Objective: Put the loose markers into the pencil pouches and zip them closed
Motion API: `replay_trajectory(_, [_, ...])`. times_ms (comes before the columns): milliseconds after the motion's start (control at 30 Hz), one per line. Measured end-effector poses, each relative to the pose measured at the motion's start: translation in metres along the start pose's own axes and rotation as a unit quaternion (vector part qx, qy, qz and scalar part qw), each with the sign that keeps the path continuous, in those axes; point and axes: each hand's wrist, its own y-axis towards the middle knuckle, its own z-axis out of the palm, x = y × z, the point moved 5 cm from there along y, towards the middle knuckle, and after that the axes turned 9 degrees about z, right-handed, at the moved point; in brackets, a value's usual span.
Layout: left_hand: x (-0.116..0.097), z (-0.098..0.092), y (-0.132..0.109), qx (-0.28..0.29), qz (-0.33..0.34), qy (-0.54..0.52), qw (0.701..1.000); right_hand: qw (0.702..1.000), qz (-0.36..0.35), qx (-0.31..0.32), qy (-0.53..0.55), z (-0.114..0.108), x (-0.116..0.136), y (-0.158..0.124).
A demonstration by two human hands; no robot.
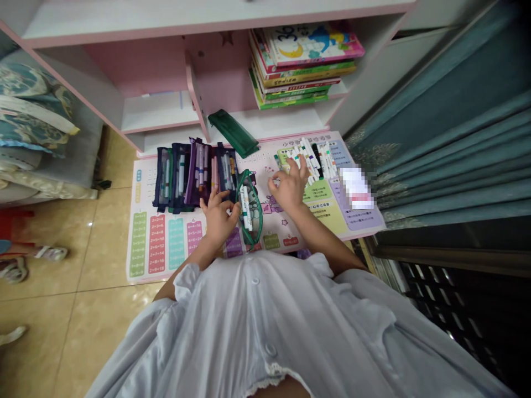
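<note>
My left hand [219,216] is at the left edge of a green-rimmed mesh pencil pouch [259,213], thumb and forefinger pinched on its rim. Inside the open pouch lie several white markers [245,207]. To the right, my right hand [293,185] has its fingers apart and seems to hold nothing. Its fingertips reach the near left side of a pile of white markers [309,157]. Left of my left hand lie several filled pouches, among them a purple pouch [193,185] and a dark blue pouch [178,182].
A flat green pouch [234,134] lies at the desk's back, against the shelf. Stacked books [298,72] fill the shelf's right side. A blurred white item [354,188] is at the right of the printed desk mat [141,260]. Curtains [435,138] hang at right.
</note>
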Motion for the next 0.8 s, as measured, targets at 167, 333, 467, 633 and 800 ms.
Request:
replay_trajectory(167, [0.001,0.001,0.0,-0.001,0.003,-0.003,1.0,0.998,0.061,0.011,-0.025,0.027,-0.046,0.037])
replay_trajectory(333, [0.0,0.001,-0.001,-0.003,0.004,0.0,1.0,0.996,0.073,0.027,-0.052,0.038,-0.056,0.039])
replay_trajectory(467, [0.0,0.002,0.0,-0.001,0.003,-0.002,1.0,0.997,0.054,0.011,-0.05,0.036,-0.053,0.035])
replay_trajectory(633, [0.002,0.001,0.0,-0.005,0.001,-0.006,1.0,0.998,0.038,-0.025,-0.034,0.018,-0.04,0.021])
replay_trajectory(800, [0.003,0.002,0.0,-0.001,-0.001,-0.005,1.0,0.999,0.016,-0.031,0.002,-0.013,-0.013,-0.002])
